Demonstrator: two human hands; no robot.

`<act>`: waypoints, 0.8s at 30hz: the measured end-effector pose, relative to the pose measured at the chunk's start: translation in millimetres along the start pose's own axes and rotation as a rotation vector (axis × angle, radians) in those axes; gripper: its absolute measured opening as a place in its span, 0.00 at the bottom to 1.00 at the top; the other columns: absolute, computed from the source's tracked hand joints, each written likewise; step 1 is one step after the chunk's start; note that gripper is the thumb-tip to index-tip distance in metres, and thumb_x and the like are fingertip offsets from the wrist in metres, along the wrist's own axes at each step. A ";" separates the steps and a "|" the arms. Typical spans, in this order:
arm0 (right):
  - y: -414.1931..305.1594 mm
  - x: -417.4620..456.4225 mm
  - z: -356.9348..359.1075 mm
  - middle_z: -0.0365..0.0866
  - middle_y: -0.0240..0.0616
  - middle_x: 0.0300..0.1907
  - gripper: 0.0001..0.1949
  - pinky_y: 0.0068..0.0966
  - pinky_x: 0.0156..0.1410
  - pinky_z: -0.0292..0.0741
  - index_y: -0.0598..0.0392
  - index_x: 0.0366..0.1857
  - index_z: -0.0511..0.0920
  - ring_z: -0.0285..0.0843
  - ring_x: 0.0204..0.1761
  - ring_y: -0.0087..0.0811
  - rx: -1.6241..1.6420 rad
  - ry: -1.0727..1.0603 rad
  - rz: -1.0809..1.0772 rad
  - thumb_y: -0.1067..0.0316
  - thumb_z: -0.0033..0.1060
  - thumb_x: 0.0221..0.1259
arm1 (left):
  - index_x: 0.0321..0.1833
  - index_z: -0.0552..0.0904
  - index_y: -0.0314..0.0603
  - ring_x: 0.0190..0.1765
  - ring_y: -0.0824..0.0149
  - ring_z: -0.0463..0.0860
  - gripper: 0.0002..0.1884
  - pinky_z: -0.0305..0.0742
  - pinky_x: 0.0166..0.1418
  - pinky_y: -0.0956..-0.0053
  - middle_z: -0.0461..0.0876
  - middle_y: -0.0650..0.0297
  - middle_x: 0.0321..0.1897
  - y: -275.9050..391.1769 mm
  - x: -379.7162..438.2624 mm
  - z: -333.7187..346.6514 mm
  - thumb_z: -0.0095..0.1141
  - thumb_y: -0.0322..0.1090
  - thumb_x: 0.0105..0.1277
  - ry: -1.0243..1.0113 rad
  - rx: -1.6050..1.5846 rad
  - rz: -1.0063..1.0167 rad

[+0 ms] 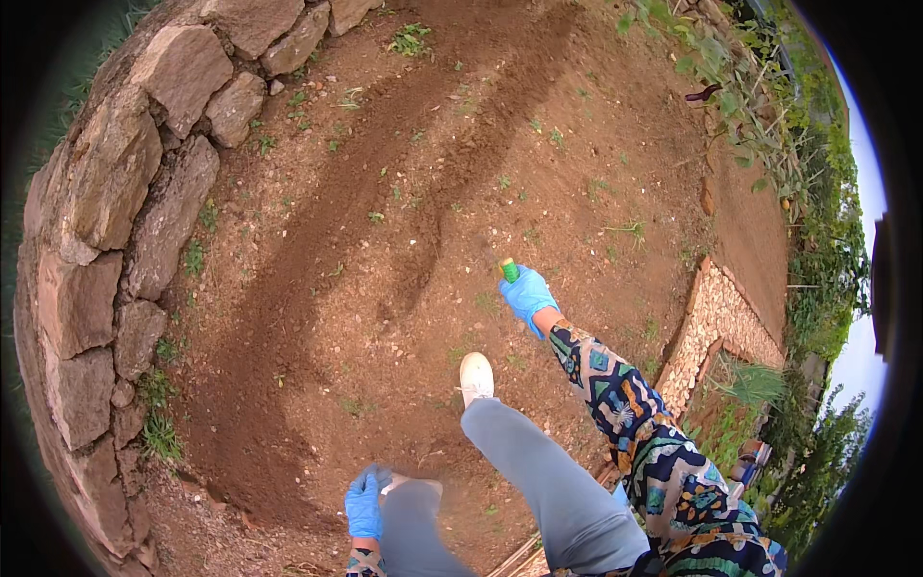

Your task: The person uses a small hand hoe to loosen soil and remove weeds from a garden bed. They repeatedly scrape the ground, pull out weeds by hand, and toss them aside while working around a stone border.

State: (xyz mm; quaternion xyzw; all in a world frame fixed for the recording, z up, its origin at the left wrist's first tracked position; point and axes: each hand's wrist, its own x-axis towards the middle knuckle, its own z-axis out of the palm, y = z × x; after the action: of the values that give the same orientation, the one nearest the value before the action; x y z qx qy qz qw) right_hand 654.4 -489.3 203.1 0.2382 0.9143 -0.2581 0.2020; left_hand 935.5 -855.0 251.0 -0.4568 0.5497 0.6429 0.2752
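Observation:
My right hand (528,293), in a blue glove, is closed around the green handle (510,270) of a hand tool with a yellow collar. The tool's far end is blurred against the brown soil (577,231), so its kind is unclear. Low in the view, my left hand (364,501), gloved in blue too, hangs beside my left leg near the shoe. Its fingers look bent, and whether anything is between them is not visible. A shallow furrow (472,155) of darker, loosened earth runs ahead of my right hand.
A stone wall (108,166) curves along the left. Small weeds (411,40) dot the soil. At the right lie a pebble-filled path (710,317) with raised edging and leafy plants (728,86). My white shoe (476,375) stands on the ground ahead.

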 end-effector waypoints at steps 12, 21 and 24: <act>2.8 177.7 74.1 0.78 0.55 0.35 0.13 0.42 0.44 0.72 0.62 0.35 0.75 0.76 0.40 0.53 -0.249 0.208 -0.130 0.62 0.50 0.54 | 0.54 0.70 0.28 0.41 0.64 0.80 0.16 0.75 0.49 0.72 0.80 0.52 0.41 72.9 219.9 -17.8 0.42 0.30 0.68 -0.029 0.171 0.465; 1.5 132.0 155.8 0.77 0.60 0.34 0.16 0.44 0.43 0.72 0.63 0.40 0.67 0.75 0.41 0.56 -0.123 0.256 -0.079 0.63 0.49 0.52 | 0.53 0.71 0.27 0.39 0.64 0.81 0.16 0.76 0.47 0.71 0.81 0.52 0.38 7.3 253.5 -12.2 0.43 0.32 0.68 -0.242 -0.005 0.438; -0.1 88.8 177.8 0.77 0.60 0.35 0.17 0.45 0.44 0.72 0.64 0.42 0.66 0.75 0.41 0.57 -0.092 0.209 -0.063 0.64 0.48 0.51 | 0.52 0.73 0.28 0.39 0.64 0.81 0.16 0.76 0.47 0.72 0.81 0.52 0.38 1.5 249.5 -3.1 0.44 0.34 0.68 -0.337 0.023 0.465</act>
State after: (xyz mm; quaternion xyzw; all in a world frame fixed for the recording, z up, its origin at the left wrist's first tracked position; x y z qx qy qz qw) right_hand 626.6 -561.0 19.8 0.2253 0.9483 -0.1957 0.1080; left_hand 827.5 -895.3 29.6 -0.2020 0.5935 0.7493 0.2134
